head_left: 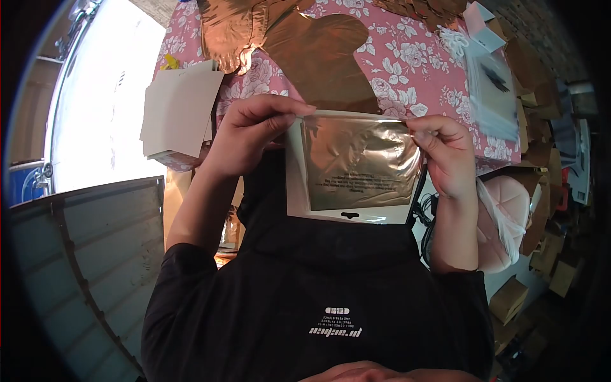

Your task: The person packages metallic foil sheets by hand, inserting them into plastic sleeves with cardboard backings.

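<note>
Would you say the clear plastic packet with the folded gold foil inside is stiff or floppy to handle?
The clear plastic packet of gold foil looks light and floppy: the foil is wrinkled. Its glossy film may be slippery, so the left hand and right hand pinch its top corners.

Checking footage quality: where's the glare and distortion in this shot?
Head view: the opening at left is blown out white; glare streaks the top edge of the foil pack, pinched by the left hand and right hand; fisheye bends the edges and the corners are dark.
</note>
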{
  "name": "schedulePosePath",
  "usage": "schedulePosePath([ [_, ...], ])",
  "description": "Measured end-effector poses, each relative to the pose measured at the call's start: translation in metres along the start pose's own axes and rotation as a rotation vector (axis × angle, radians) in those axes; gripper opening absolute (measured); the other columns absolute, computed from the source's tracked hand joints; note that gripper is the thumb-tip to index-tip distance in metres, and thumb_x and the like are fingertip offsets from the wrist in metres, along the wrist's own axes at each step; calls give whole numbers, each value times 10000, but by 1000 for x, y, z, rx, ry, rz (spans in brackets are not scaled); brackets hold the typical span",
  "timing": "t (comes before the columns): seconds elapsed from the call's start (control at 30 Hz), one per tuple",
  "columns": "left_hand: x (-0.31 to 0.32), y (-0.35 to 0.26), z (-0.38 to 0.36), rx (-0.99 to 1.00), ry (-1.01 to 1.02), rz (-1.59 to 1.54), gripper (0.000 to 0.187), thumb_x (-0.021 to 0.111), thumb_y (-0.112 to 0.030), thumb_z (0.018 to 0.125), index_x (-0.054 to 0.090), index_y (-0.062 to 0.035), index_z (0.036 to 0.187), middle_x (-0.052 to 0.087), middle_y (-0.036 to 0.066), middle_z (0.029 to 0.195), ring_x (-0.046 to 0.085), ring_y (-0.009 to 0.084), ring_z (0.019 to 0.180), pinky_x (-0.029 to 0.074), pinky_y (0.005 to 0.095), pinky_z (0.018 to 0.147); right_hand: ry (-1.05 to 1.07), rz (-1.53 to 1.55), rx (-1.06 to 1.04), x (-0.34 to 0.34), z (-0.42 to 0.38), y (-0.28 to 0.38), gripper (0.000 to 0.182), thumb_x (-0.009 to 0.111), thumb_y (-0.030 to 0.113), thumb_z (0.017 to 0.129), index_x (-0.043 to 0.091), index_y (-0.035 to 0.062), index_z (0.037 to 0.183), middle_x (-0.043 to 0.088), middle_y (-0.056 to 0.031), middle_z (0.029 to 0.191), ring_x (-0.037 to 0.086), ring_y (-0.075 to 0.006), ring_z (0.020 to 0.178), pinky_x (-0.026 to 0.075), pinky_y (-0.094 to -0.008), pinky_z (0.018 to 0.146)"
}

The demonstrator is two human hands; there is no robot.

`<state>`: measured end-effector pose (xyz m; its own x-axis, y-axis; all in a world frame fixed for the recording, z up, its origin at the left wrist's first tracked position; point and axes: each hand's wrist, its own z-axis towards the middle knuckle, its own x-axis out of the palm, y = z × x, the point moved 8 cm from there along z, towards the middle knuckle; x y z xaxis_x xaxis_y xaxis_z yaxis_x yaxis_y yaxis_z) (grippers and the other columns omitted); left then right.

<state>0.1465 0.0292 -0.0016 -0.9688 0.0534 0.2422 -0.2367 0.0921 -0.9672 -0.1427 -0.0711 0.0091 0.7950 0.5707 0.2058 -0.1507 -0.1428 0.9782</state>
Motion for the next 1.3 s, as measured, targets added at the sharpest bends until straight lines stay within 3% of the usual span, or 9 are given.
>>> schedulePosePath([
  [0.23,4,-20,-9,281,-27,369,316,546,74,1036,767,-37,1234,766,7,1098,639,48,848,509,216,730,36,-95,-53,2,1,1,123,687,-35,1006,752,-25,1110,762,-115,1153,704,-177,1084,525,-306,997],
  [0.37,4,-22,-9,305,63,397,385,515,129,974,771,-36,1209,765,18,1082,647,63,859,511,224,736,67,-104,-74,5,1,3,90,675,-40,1003,744,-15,1057,744,-111,1160,692,-181,1077,512,-310,994],
  [0.43,2,-18,-9,162,25,381,391,504,128,883,767,30,1155,754,120,1161,709,194,1074,540,297,901,68,-111,-67,3,1,2,94,665,-55,998,739,-15,1041,739,-113,1163,689,-183,1073,508,-310,993],
  [0.57,3,-27,-10,262,102,285,362,481,102,910,762,55,1134,744,133,1157,704,193,1059,533,290,899,144,-20,-52,3,0,11,145,655,-77,970,742,-37,1079,742,-135,1186,692,-189,1048,525,-316,954],
  [0.73,9,-25,-11,264,-33,305,128,706,30,981,780,18,1085,778,79,1103,729,127,1003,570,268,869,4,-203,-18,4,5,8,211,759,-82,906,767,-47,1114,783,-160,1068,734,-189,940,581,-326,886],
  [0.87,14,-27,-12,275,-111,437,283,784,-1,961,724,15,1237,783,90,1090,736,124,1012,578,275,898,-49,-109,61,0,10,0,168,780,-91,894,768,-41,1054,783,-156,1046,744,-187,938,594,-318,891],
  [1.03,11,-35,-15,273,-202,136,696,783,24,956,447,-16,1563,758,71,1095,739,112,1015,577,251,888,21,84,50,0,13,-2,451,772,-66,914,639,-8,1341,775,-137,1041,742,-184,944,586,-301,898],
  [1.13,10,-43,-17,255,-230,84,612,782,14,961,523,-12,1514,752,61,1105,746,120,1028,582,255,891,-3,39,-43,15,15,20,611,794,-7,917,538,4,1471,774,-151,1100,741,-186,979,582,-297,911],
  [1.3,12,-71,-37,369,-233,382,447,790,12,949,670,-25,1378,768,60,1112,763,126,1009,589,265,898,120,-58,-128,46,15,48,507,761,-91,919,635,-26,1407,784,-108,1088,707,-120,898,552,-260,793],
])
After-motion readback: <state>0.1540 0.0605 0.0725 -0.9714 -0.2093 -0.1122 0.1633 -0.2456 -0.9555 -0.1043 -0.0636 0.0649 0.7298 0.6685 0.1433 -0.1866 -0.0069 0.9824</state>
